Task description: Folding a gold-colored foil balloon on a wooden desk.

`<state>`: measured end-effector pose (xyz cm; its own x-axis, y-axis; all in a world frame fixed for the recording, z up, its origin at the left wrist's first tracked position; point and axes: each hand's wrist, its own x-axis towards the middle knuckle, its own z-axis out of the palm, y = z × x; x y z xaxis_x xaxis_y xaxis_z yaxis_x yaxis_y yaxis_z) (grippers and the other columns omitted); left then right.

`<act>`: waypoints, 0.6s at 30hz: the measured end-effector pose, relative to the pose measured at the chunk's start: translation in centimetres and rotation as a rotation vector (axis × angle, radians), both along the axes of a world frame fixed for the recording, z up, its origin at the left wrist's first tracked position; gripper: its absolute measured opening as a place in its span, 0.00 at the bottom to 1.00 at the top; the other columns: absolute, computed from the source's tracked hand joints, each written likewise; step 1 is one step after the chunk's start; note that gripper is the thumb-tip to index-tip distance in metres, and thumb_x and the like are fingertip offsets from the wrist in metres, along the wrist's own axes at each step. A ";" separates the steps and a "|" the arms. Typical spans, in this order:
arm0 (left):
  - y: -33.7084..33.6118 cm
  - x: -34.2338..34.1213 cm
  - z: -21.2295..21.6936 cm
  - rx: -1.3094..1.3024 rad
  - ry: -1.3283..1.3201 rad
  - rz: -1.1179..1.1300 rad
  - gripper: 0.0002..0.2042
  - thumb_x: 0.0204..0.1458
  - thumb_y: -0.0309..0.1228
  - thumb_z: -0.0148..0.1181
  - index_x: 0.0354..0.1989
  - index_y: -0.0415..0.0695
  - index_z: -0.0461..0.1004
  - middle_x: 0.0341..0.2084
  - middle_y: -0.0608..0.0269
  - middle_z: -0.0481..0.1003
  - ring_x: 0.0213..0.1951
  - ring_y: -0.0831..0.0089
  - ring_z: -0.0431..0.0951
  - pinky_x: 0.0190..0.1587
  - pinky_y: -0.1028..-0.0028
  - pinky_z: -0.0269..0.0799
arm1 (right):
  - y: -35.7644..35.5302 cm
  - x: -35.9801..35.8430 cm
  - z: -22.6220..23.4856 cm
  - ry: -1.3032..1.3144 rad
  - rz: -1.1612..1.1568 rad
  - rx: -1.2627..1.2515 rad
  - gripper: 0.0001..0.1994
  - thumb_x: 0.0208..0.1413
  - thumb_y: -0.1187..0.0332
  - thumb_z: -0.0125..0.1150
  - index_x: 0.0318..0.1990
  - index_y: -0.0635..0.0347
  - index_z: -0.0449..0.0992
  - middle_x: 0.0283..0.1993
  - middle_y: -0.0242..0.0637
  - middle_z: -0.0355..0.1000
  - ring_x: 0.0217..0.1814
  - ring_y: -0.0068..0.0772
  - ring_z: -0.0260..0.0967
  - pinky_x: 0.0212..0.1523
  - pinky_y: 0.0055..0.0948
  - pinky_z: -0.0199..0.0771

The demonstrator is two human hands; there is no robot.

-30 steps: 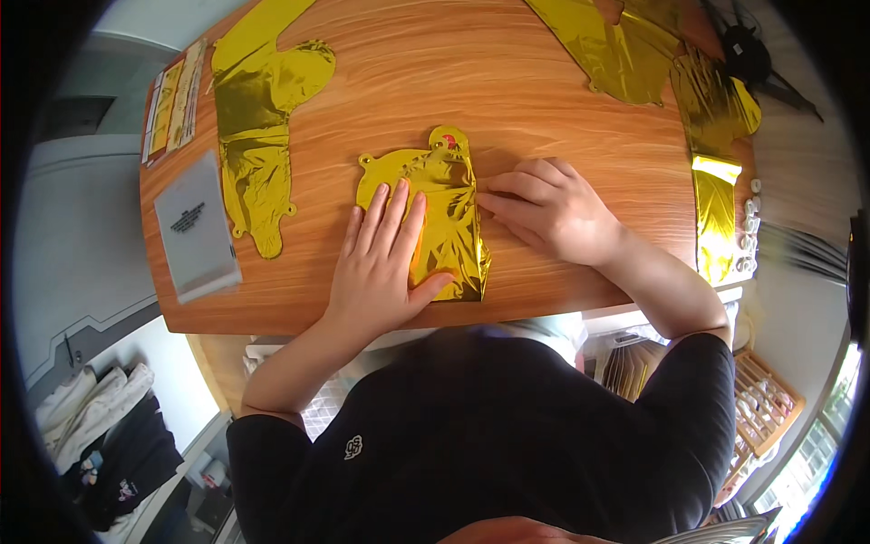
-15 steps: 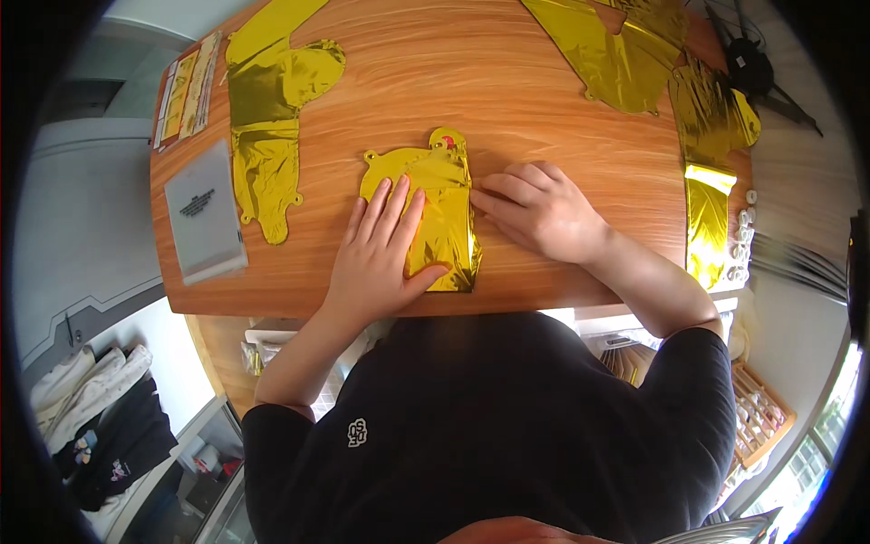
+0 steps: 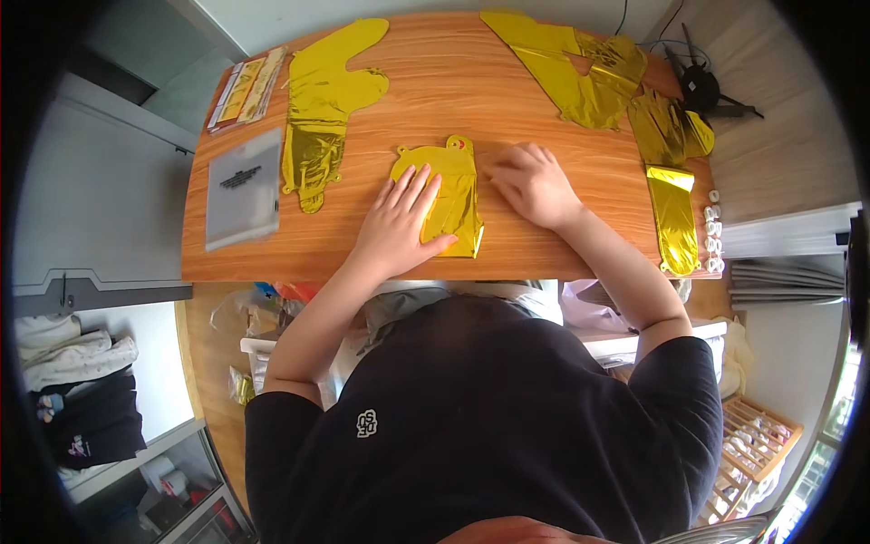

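Flattening step in hand: left hand (image 3: 396, 227) lies open, palm down, on the folded gold foil balloon (image 3: 446, 199) at centre frame on the worktop (image 3: 507, 109). Right hand (image 3: 533, 184) rests just right of it, grip apparently empty, fingers loosely curled. The next move likely calls for steady pressing along the fold.

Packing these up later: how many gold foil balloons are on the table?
5: folded balloon under left hand; long balloon far left; big balloon top right; crumpled balloon and flat balloon at right edge.
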<state>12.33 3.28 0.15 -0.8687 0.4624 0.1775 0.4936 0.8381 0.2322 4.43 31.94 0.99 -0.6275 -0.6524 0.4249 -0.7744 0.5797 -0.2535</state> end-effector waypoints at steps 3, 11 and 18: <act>-0.2 0.1 -0.3 -0.014 0.026 0.006 0.45 0.56 0.59 0.63 0.76 0.43 0.57 0.75 0.48 0.57 0.76 0.52 0.54 0.75 0.47 0.51 | -0.1 0.4 0.4 0.010 -0.022 -0.038 0.15 0.60 0.64 0.66 0.54 0.54 0.83 0.54 0.37 0.76 0.56 0.44 0.71 0.58 0.44 0.69; -0.1 -0.1 -1.4 -0.032 0.049 0.009 0.45 0.58 0.62 0.58 0.75 0.41 0.58 0.75 0.49 0.56 0.77 0.52 0.53 0.76 0.48 0.49 | -1.6 3.1 0.9 -0.116 0.070 0.116 0.20 0.66 0.57 0.60 0.61 0.55 0.78 0.65 0.38 0.74 0.70 0.44 0.66 0.70 0.47 0.61; -0.5 -0.4 -1.9 -0.065 0.099 0.003 0.45 0.58 0.64 0.56 0.74 0.41 0.60 0.74 0.46 0.58 0.76 0.52 0.55 0.76 0.49 0.50 | -3.5 4.6 2.1 -0.052 -0.098 0.273 0.36 0.60 0.39 0.60 0.68 0.52 0.71 0.66 0.40 0.74 0.74 0.47 0.61 0.76 0.54 0.51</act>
<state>11.97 2.78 -1.79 -0.8499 0.4731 0.2321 0.5087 0.8514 0.1274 9.00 28.45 3.12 -0.7096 -0.6732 0.2079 -0.7013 0.7035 -0.1156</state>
